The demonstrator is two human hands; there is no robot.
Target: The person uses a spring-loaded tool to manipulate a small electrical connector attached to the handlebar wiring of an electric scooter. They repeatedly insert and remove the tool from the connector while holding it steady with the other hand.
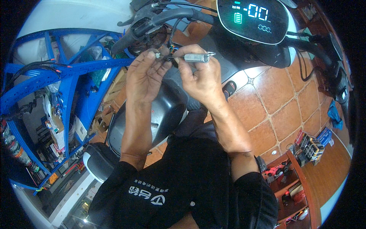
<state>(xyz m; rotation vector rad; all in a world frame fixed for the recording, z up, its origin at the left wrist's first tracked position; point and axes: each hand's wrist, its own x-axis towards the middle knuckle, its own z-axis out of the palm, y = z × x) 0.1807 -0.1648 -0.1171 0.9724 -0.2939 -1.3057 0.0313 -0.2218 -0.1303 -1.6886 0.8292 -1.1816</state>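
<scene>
My left hand (148,68) pinches a small pale piece (157,55), perhaps a connector, between curled fingers. My right hand (198,76) is closed on a silver coil spring (196,57) with a looped end, lying across my fingers. Its fingertips also meet a small dark part (170,58) whose shape is unclear. A bundle of thin coloured wires (175,47) shows just behind my fingers. Both hands are close together, raised above the scooter's dark body, below the black handlebar (145,34) and left of the lit display panel (251,21).
A black seat (133,122) lies beneath my left arm. Blue metal shelving (57,66) with parts and packets fills the left. Tiled floor (274,103) shows at right, with a wooden cabinet (320,183) holding boxes at lower right. A cable (305,65) hangs from the right handlebar.
</scene>
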